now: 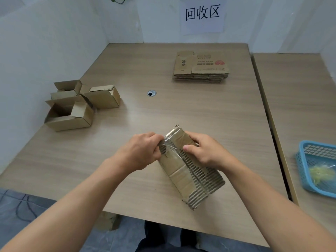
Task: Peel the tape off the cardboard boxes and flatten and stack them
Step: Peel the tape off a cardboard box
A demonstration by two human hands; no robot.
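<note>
Wood-grain table (181,110) fills most of the view, set against white partition walls; a second table (300,88) butts up just beside it on the right. Paper sign (202,15) with printed characters is on the back wall. Stack of flattened boxes (201,67) lies at the far right of the main table, printed side up. Three open boxes (69,113) are clustered at the left edge, flaps up, touching one another. Held box (189,171) is over the near middle of the table, angled with its far end up toward the hands; much of its outer paper is torn away, exposing corrugated ribs. Whether its near end rests on the tabletop cannot be told. Blue basket (309,171) sits on the side table, with a wad of yellowish tape (321,172) inside. Left hand (140,151) is curled tight, fingertips pinching a clear tape strip (168,140) at the box's far end. Right hand (205,150) grips the box's far right edge, thumb pressed flat on its top face. Small round cable hole (151,93) is in the tabletop, between the open boxes and the stack.
</note>
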